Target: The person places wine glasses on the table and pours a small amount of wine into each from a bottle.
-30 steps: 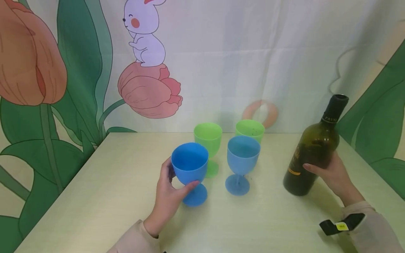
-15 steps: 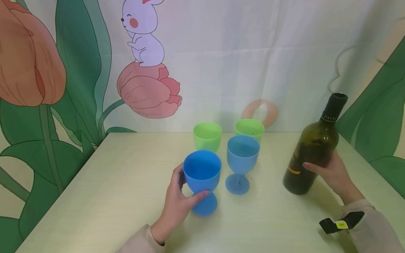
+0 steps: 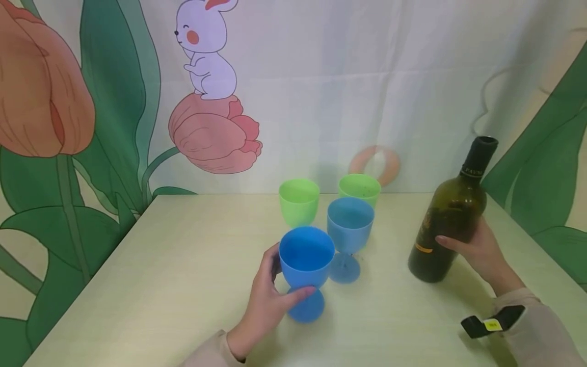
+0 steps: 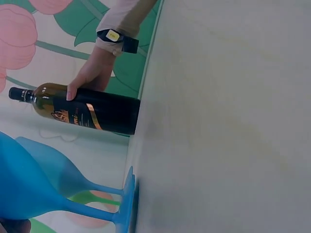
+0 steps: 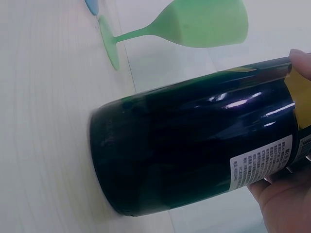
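The person's left grip (image 3: 268, 303) is closed around the front cup (image 3: 306, 262), at the near middle of the worktop (image 3: 192, 285). The thumb crosses the lower bowl above the foot; the other fingers pass behind and are partly hidden. The low hold appears meant to steady the cup with its rim unobstructed. The cup is upright; whether its foot touches the worktop cannot be confirmed.

To the right, well apart from the cups, the right grip (image 3: 479, 255) holds the bottle (image 3: 451, 219) by its body, the thumb across the front. The bottle is upright and appears to rest on the worktop. A body hold presumably suits its bulk and leaves the neck free.

Just behind the front cup stands the second blue cup (image 3: 350, 227); contact between the two cannot be determined. Farther back stand the left green cup (image 3: 299, 204) and the right green cup (image 3: 367, 192), near the cloth (image 3: 298, 117). The cluster seems arranged to keep all four mouths upward and visible.

Contents: the front cup shows bare blue inside, with no liquid seen. The bottle's dark glass conceals its fill, and its closure is unclear. The second blue cup shows no evident contents. The left green cup looks plain; the right green cup shows small dark specks, nature undetermined.
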`<control>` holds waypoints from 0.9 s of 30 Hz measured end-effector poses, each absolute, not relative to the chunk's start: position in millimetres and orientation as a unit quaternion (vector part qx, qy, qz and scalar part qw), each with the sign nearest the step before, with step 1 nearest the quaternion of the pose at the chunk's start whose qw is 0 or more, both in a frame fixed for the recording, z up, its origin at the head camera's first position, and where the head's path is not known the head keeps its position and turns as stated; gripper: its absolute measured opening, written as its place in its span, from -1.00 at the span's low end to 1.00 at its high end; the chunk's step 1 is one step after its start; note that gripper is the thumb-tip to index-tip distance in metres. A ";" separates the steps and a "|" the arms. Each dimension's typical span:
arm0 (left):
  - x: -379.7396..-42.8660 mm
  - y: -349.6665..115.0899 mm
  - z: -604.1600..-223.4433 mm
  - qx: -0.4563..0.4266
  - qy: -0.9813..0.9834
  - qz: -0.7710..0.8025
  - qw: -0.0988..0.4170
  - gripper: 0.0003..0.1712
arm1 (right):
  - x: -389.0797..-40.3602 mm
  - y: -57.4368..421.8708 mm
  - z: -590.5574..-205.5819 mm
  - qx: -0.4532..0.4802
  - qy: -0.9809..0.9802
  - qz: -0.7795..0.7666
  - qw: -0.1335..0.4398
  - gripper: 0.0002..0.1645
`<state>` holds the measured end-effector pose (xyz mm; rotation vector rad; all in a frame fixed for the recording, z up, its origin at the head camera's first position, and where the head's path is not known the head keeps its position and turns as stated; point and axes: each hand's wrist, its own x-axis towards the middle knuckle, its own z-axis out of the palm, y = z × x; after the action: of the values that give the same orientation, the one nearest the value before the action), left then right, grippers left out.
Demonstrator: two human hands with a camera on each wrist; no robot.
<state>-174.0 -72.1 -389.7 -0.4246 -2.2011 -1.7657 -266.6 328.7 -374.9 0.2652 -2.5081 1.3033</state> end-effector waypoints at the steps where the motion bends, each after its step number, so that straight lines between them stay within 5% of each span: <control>1: -173.8 -70.9 -390.0 -0.150 -0.762 -0.613 0.142 -0.05 | -266.9 328.6 -374.3 0.090 -0.876 0.451 0.149 -0.11; 27: -172.2 -51.3 -393.2 -0.164 -0.739 -0.649 0.077 -0.06 | -263.7 326.4 -367.7 0.091 -0.875 0.448 0.157 -0.15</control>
<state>-172.2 -51.3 -393.2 -0.4910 -2.2142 -1.9451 -263.7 326.4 -367.7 0.2594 -2.5046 1.2819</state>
